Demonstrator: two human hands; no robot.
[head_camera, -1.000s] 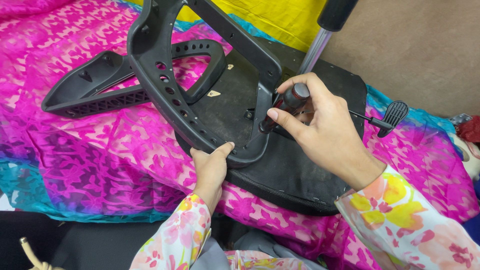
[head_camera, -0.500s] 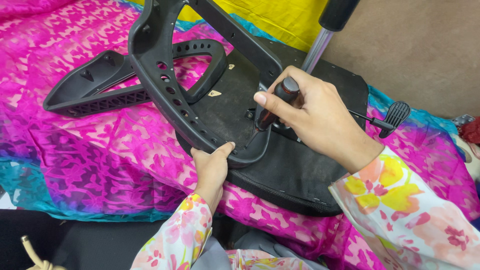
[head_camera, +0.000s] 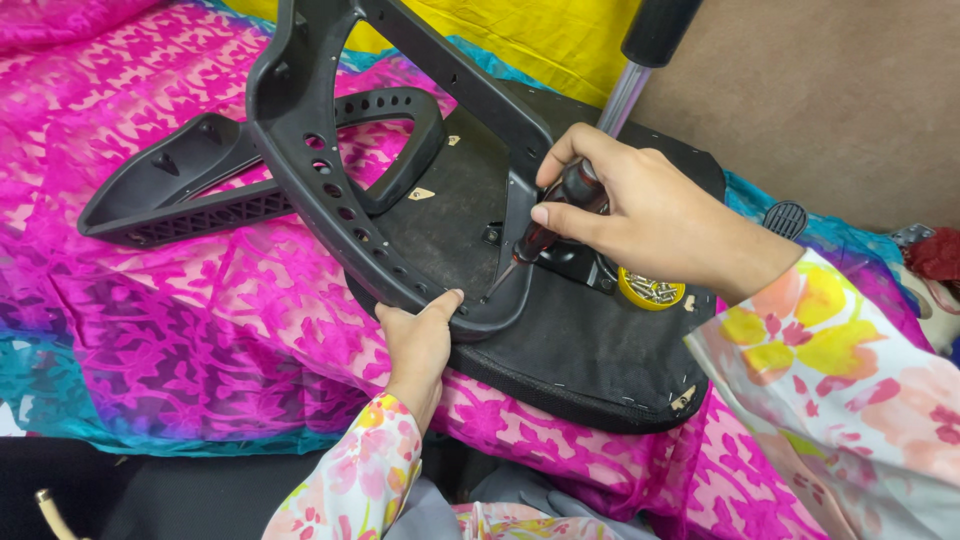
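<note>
An upturned black chair seat (head_camera: 560, 350) lies on a pink patterned cloth. A black plastic armrest frame (head_camera: 330, 190) stands on the seat's underside. My left hand (head_camera: 420, 345) grips the near lower edge of that frame, thumb on top. My right hand (head_camera: 650, 215) is closed around a dark-handled screwdriver (head_camera: 550, 225), whose tip points down-left at the frame's base near a screw hole. A small yellow lid (head_camera: 650, 290) with several screws rests on the seat just under my right wrist.
A chrome gas-lift cylinder with a black top (head_camera: 640, 60) rises from the seat behind my right hand. A second black armrest part (head_camera: 180, 195) lies at the left on the pink cloth (head_camera: 150, 330). A brown wall stands at the right.
My right hand has shifted left and lowered the screwdriver, so its tip now points at the frame's base. The yellow lid of screws has come into sight. My left hand has stayed put.
</note>
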